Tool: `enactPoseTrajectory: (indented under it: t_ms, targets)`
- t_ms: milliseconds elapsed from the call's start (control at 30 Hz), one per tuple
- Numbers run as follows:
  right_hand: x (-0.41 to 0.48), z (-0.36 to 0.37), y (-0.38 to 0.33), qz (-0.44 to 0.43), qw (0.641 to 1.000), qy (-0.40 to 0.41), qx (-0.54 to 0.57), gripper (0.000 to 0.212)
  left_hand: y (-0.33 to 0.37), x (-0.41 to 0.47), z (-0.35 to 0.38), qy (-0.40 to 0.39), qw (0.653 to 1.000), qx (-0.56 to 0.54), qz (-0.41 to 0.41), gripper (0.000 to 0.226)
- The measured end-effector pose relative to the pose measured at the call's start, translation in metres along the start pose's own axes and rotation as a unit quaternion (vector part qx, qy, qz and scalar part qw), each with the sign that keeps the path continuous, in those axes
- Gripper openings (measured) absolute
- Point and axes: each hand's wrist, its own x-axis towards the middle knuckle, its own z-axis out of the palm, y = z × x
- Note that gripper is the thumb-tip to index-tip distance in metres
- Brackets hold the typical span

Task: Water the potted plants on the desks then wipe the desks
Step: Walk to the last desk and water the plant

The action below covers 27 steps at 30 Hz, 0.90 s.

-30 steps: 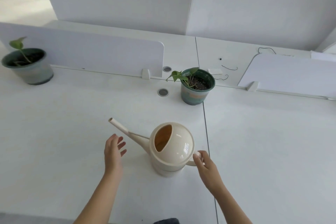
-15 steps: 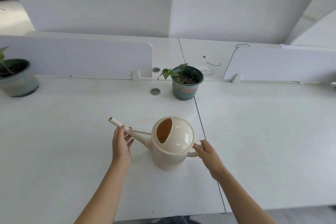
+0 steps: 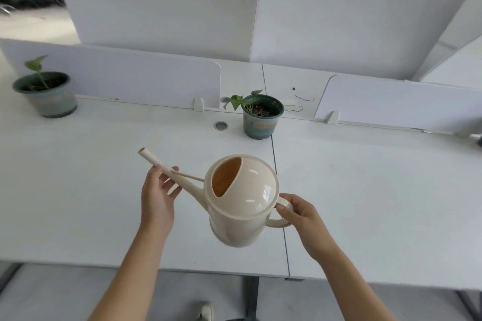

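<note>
Risk: water gets spilled on the desk (image 3: 365, 190) if the watering can (image 3: 242, 200) is tipped before its spout (image 3: 149, 156) is over the nearer potted plant (image 3: 262, 117). The fill level cannot be seen. The load is carried mostly at the handle (image 3: 281, 222), so a twist or slip is likely if that grip loosens.

The can is held clear of the desk, above its front edge by the seam, well short of the pot at the rear edge.

Right hand (image 3: 300, 216): fingers curled round the handle. Left hand (image 3: 159, 190): fingers loosely extended under the spout, steadying it, not closed. A second potted plant (image 3: 45, 94) is at the rear left.
</note>
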Motion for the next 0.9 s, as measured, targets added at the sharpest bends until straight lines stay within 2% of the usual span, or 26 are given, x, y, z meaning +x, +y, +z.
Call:
enactPoseTrajectory:
  t_ms: [100, 200, 300, 433, 700, 900]
  targets:
    - [-0.025, -0.005, -0.009, -0.025, 0.999, -0.037, 0.005, 0.014, 0.004, -0.042, -0.007, 0.025, 0.999, -0.023, 0.027, 0.016]
    - [-0.049, -0.005, -0.011, -0.028, 0.998, -0.061, 0.006, 0.022, 0.009, -0.084, -0.022, 0.058, 0.996, -0.043, 0.054, 0.016]
    - [-0.066, 0.0, -0.011, -0.027, 0.995, -0.095, -0.001, 0.014, 0.016, -0.121, -0.045, 0.095, 0.992, -0.043, 0.072, 0.015]
    - [-0.085, 0.025, -0.016, -0.029, 0.987, -0.156, -0.008, 0.021, 0.032, -0.166, -0.082, 0.145, 0.982, -0.045, 0.108, 0.016]
    - [-0.108, 0.119, -0.022, -0.023, 0.964, -0.265, -0.033, 0.021, 0.071, -0.218, -0.172, 0.236, 0.958, -0.027, 0.16, 0.019]
    - [-0.124, 0.209, -0.025, -0.02, 0.955, -0.294, -0.041, 0.017, 0.112, -0.236, -0.248, 0.264, 0.948, -0.035, 0.173, 0.018]
